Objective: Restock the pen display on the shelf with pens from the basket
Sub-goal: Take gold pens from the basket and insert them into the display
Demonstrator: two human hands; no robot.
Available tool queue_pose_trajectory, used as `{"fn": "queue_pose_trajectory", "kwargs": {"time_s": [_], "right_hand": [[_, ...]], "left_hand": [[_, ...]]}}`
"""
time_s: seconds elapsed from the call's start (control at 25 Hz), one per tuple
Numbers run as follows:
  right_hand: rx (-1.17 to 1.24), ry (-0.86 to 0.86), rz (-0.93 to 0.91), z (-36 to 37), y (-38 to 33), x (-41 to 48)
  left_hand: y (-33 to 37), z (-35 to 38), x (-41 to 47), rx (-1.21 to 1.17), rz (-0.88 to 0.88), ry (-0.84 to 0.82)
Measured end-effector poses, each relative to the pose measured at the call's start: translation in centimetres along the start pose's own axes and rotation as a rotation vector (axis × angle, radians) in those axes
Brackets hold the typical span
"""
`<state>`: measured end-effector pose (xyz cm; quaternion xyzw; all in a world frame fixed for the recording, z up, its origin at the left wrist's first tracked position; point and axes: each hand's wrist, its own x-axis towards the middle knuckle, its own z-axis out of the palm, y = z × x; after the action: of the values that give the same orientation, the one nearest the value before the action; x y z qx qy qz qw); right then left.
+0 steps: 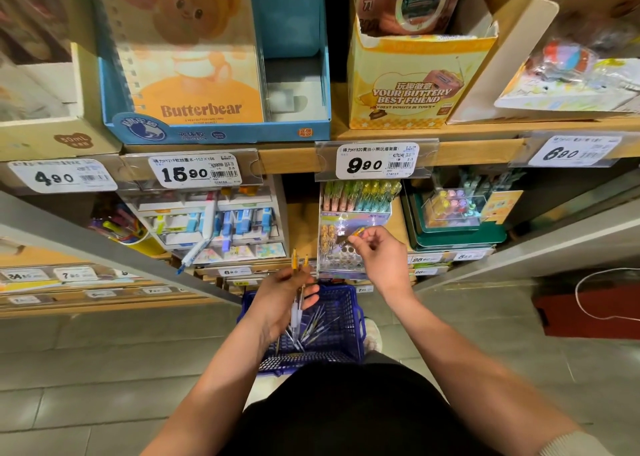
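A clear tiered pen display [341,244] stands on the lower shelf, with coloured pens in its back rows and several bare holes in its front row. My right hand [379,251] pinches a yellow-topped pen [357,233] over those front holes. My left hand [282,294] grips a small bunch of yellow-topped pens [298,282], tips pointing down, above the blue basket [348,320]. The basket sits on the floor below the shelf and holds several more pens [313,329].
White correction-tape boxes [221,223] fill the shelf left of the display. A green tray with a clear case [453,220] stands to its right. Price tags line the shelf edges. A red bag [588,303] lies on the grey tiled floor at right.
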<state>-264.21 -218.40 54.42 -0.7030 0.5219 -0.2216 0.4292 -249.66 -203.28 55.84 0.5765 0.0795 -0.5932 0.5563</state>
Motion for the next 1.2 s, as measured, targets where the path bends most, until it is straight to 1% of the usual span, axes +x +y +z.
{"fn": "queue_pose_trajectory", "kwargs": {"time_s": [0.2, 0.44, 0.6, 0.72, 0.8, 0.88, 0.92, 1.04, 1.08, 1.12, 1.2], "right_hand": [[-0.143, -0.077, -0.061, 1.3, 0.0, 0.2], [-0.358, -0.159, -0.188, 3.1, 0.1, 0.1], [-0.432, -0.153, -0.116, 4.0, 0.4, -0.4], [-0.457, -0.165, -0.080, 4.1, 0.3, -0.3], [-0.458, -0.188, 0.000, 3.8, 0.1, 0.0], [-0.386, -0.222, 0.104, 3.1, -0.2, 0.0], [-0.271, -0.258, 0.147, 2.7, -0.4, -0.3], [0.321, -0.476, 0.315, 1.6, -2.0, -1.7], [0.423, -0.531, 0.345, 1.5, -2.3, -2.0], [0.440, -0.565, 0.350, 1.4, -2.6, -2.2], [0.374, -0.572, 0.329, 1.5, -3.0, -2.4]], "left_hand": [[0.4, -0.3, -0.1, -0.029, -0.007, 0.003], [0.5, -0.5, -0.3, -0.120, -0.003, 0.019], [0.5, -0.7, -0.3, -0.087, 0.010, 0.011], [0.5, -0.8, -0.4, -0.041, 0.034, -0.027], [0.4, -0.7, -0.4, -0.009, 0.042, -0.054], [0.3, -0.5, -0.4, 0.014, 0.043, -0.061], [0.2, -0.5, -0.4, 0.024, 0.044, -0.061], [0.0, -0.4, -0.4, 0.036, 0.038, -0.069], [-0.1, -0.3, -0.4, 0.036, 0.034, -0.073], [-0.1, -0.1, -0.4, 0.040, 0.030, -0.076], [-0.3, 0.1, -0.3, 0.056, 0.026, -0.075]]}}
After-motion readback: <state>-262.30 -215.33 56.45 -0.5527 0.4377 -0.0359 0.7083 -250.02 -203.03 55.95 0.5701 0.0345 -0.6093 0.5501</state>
